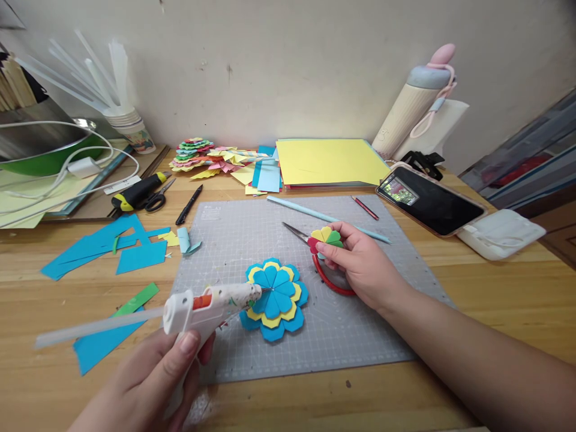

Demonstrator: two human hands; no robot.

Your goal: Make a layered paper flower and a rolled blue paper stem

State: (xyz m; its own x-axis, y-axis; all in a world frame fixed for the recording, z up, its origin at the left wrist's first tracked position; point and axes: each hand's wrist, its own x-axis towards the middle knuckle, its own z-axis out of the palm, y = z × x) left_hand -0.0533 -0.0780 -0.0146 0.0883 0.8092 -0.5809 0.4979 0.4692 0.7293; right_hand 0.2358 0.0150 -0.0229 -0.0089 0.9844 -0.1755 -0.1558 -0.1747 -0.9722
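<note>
My left hand (168,366) is wrapped round a white hot glue gun (204,312), with a clear glue stick (99,327) sticking out of its back. The nozzle points at the middle of a layered blue and yellow paper flower (276,303) that lies on the grey cutting mat (234,234); whether it touches is unclear. Between thumb and fingers, my right hand (357,258) pinches a small paper flower (333,235) with yellow, green and red petals. Red-handled scissors (330,281) show just under that hand, blades toward the upper left; I cannot tell whether the hand touches them.
Blue paper scraps (141,258) lie left of the mat, near a black pen (189,205) and small scissors (156,201). A pale blue paper stick (310,213) crosses the mat's far side. Behind are finished paper flowers (193,153), yellow sheets (330,161) and a phone (429,198).
</note>
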